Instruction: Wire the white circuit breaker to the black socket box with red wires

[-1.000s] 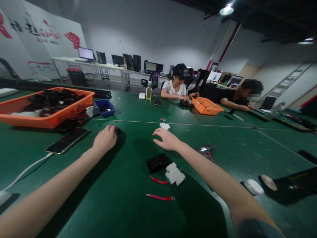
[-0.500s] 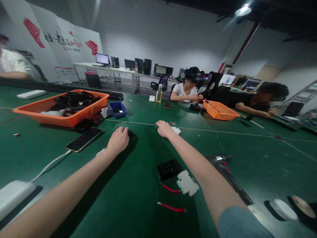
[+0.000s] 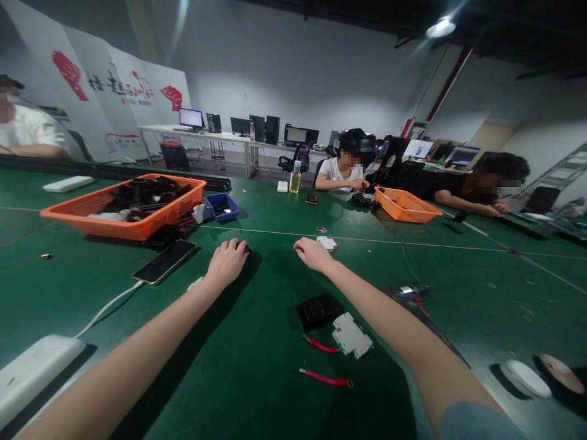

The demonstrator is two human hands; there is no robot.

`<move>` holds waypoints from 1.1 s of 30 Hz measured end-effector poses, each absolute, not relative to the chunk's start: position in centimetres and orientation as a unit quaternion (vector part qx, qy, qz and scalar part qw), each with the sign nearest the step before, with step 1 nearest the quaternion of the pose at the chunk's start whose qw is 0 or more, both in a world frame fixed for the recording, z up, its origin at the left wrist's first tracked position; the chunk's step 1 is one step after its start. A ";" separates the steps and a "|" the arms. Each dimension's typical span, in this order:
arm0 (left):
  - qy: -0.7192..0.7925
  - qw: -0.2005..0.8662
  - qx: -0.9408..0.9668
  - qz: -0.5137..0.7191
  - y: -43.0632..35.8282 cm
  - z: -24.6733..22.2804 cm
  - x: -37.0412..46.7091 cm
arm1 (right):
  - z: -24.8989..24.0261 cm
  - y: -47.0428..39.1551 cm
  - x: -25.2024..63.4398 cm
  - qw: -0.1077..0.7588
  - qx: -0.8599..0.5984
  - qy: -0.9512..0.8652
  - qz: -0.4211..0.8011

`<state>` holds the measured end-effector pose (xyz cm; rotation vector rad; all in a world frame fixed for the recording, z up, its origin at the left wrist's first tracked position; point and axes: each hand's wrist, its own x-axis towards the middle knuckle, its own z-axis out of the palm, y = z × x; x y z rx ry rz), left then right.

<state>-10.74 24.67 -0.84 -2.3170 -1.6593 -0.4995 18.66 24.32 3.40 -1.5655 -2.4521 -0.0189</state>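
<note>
My left hand [image 3: 228,263] is closed round a small black part [image 3: 243,246], of which only an end shows past the fingers. My right hand [image 3: 314,253] hovers low over the table with its fingers curled together; whatever they may hold is hidden. Just beyond it lies a small white piece [image 3: 327,243]. Between my forearms are a black rectangular block [image 3: 320,310], a white module [image 3: 352,335] with a short red wire [image 3: 323,345], and a loose red wire [image 3: 324,378] with a metal lug. Partly behind my right forearm rests a power drill [image 3: 413,296].
At left stand an orange basket [image 3: 110,229] of black parts, a blue bin [image 3: 221,208], a phone [image 3: 166,261] on a white cable and a white power bank [image 3: 41,379]. A bottle [image 3: 295,180], another orange basket [image 3: 406,208] and seated co-workers are across the table.
The view has shifted slightly, so the table things appear a little lower and further right. My right hand has drawn back a little towards me; my left hand stays closed on the black part.
</note>
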 end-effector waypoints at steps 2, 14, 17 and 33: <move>-0.564 0.119 -0.799 -0.172 24.7 -0.8 -10.7 | 4.2 20.4 19.6 0.155 -0.527 -0.835 0.002; -0.525 0.083 -0.823 -0.201 25.3 -0.9 -11.1 | 1.1 4.5 28.3 0.330 -0.554 -0.757 0.104; -0.516 0.068 -0.827 -0.212 25.2 -0.9 -11.1 | -0.1 4.8 28.8 0.317 -0.562 -0.752 0.137; -0.515 0.037 -0.822 -0.241 24.9 -0.5 -10.9 | -0.6 5.4 29.3 0.305 -0.558 -0.754 0.163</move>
